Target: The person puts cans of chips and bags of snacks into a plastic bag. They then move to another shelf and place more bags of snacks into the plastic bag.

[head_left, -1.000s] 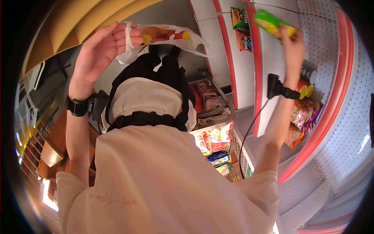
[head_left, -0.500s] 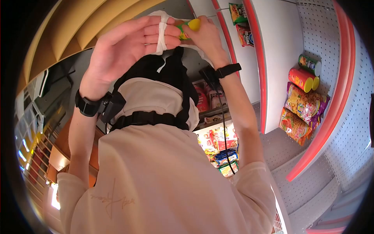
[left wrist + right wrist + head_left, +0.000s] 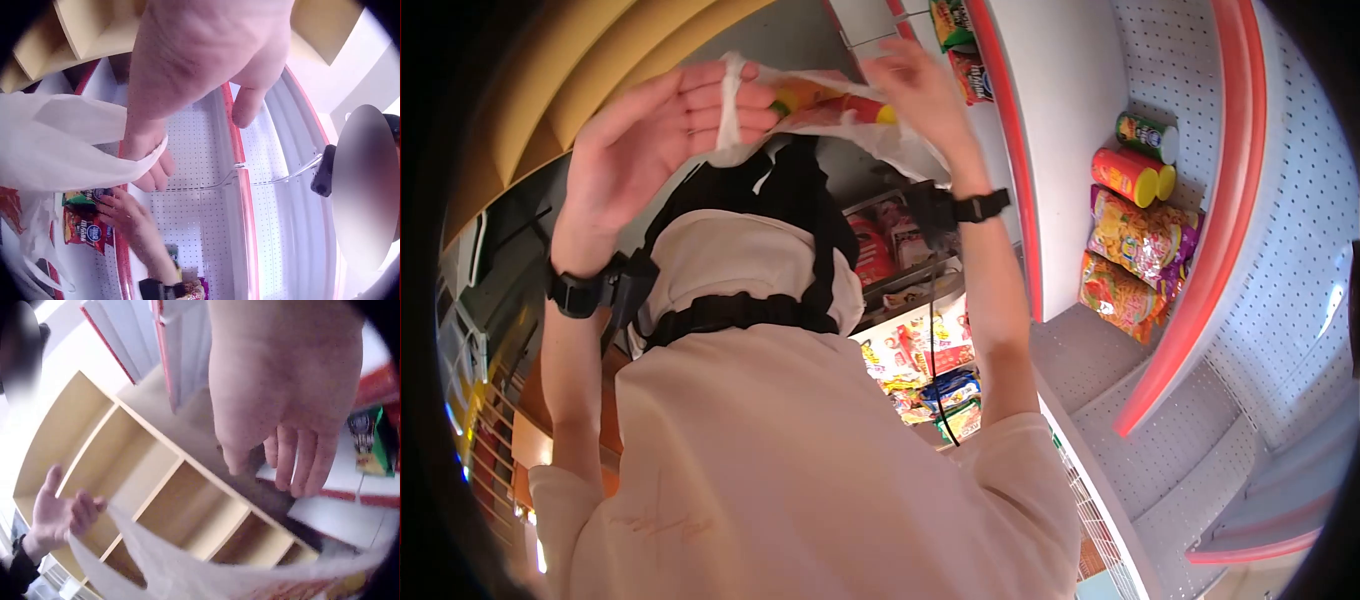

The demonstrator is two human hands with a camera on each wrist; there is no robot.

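A white plastic bag [image 3: 840, 135] hangs by its handle across the fingers of my left hand [image 3: 645, 135], palm up with the fingers extended through the loop. The left wrist view shows the handle [image 3: 150, 165] looped over those fingers. Inside the bag lie a red chip can [image 3: 862, 108] with a yellow lid and a partly hidden green and yellow item [image 3: 784, 101]. Over the right side of the bag's mouth is my right hand [image 3: 925, 100], empty. In the right wrist view its fingers [image 3: 306, 462] point down, loosely extended, above the white plastic.
At right, a red-edged shelf holds chip cans [image 3: 1125, 178] and noodle bags [image 3: 1140, 235]. More snack packets [image 3: 970, 75] stand on a shelf beyond the right hand. Below are a basket of packets [image 3: 920, 370] and a wooden shelf [image 3: 590, 60] at upper left.
My right hand carried a green chip can from the right shelf to the bag, let it go there and is now drawing back empty. The left hand still carries the bag.
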